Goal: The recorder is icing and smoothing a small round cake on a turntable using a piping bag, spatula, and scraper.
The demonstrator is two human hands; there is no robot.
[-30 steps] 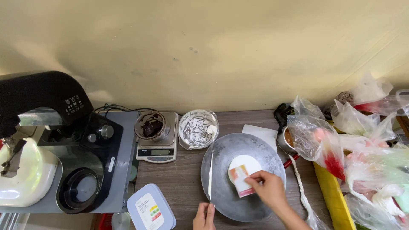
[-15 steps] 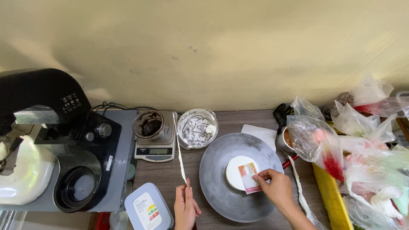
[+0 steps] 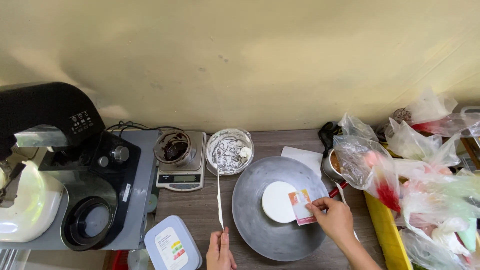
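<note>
My left hand [image 3: 220, 252] grips the handle of a long white-coated palette knife [image 3: 219, 197]. Its blade reaches up into a glass bowl [image 3: 229, 150] smeared with white cream. My right hand [image 3: 334, 217] pinches a small pink and white card [image 3: 301, 206] against the edge of a small round white cake [image 3: 278, 201]. The cake sits in the middle of a round grey metal turntable [image 3: 260, 232] on a wooden table.
A digital scale [image 3: 183, 177] carries a chocolate-smeared bowl [image 3: 173, 146]. At the left stands a black and grey stand mixer [image 3: 65, 165]. A plastic tub with a white lid [image 3: 172, 245] lies near the front. Plastic bags [image 3: 420, 175] and a small pot [image 3: 332, 167] crowd the right.
My left hand swung the palette knife from beside the turntable leftward and up, so its tip now sits in the cream bowl. My right hand stays on the card at the cake.
</note>
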